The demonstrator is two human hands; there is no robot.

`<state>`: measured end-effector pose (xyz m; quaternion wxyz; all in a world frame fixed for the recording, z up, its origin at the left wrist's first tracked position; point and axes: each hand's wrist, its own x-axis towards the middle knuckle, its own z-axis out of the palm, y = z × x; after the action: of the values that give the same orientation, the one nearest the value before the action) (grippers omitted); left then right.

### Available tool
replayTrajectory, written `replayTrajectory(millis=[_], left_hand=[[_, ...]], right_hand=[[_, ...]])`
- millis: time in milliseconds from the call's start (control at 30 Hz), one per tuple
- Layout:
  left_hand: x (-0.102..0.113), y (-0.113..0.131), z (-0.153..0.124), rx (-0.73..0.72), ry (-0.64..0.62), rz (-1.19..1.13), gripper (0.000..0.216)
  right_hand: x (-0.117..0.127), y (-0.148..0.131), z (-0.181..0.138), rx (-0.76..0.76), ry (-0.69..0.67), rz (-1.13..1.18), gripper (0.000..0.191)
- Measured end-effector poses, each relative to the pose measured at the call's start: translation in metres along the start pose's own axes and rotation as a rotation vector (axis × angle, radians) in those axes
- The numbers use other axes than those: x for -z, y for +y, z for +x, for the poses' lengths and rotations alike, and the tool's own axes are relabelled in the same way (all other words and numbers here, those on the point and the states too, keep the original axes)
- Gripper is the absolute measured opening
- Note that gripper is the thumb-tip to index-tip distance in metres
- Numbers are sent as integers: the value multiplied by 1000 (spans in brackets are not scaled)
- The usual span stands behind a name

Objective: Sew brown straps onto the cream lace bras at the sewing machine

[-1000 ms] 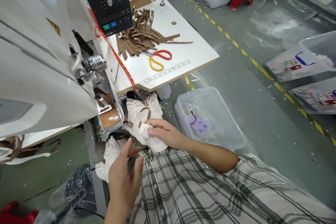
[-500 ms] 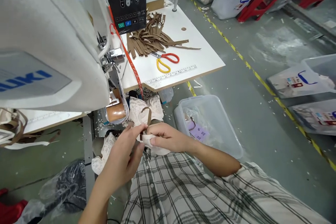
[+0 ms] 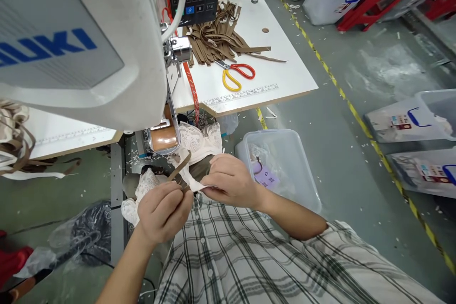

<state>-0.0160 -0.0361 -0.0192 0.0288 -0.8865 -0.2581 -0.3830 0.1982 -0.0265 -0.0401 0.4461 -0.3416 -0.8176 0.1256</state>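
A white lace garment piece [image 3: 199,140] with a brown strap [image 3: 180,167] hangs below the sewing machine [image 3: 71,42], over my lap. My left hand [image 3: 164,210] is closed, pinching the brown strap's end at the garment's lower edge. My right hand [image 3: 230,180] is closed too, gripping the white fabric just to the right of the left hand. Both hands meet just in front of my plaid shirt [image 3: 249,256].
A white table [image 3: 285,76] carries a pile of brown straps [image 3: 221,38], red-and-yellow scissors [image 3: 237,73] and a ruler strip. A clear plastic bin [image 3: 281,161] with tagged pieces sits on the floor to my right. More bins [image 3: 409,118] lie past the yellow floor line.
My left hand rose from my lap to the garment and closed on the brown strap. The right hand kept its grip on the fabric. The camera view shifted left toward the machine.
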Motion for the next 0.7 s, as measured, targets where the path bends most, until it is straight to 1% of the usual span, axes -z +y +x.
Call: replayTrajectory(millis=[100, 233, 500, 700], left_hand=[[-1, 2, -3, -5, 47, 15, 18], [-1, 2, -7, -12, 80, 9, 19], [-1, 2, -9, -19, 83, 10, 18], [0, 2, -13, 3, 55, 15, 19]], right_hand=[[-2, -2, 2, 3, 28, 24, 7], [-5, -3, 2, -5, 37, 39, 7], [-12, -3, 1, -54, 52, 108, 9], [-17, 0, -5, -118, 8, 180, 12]])
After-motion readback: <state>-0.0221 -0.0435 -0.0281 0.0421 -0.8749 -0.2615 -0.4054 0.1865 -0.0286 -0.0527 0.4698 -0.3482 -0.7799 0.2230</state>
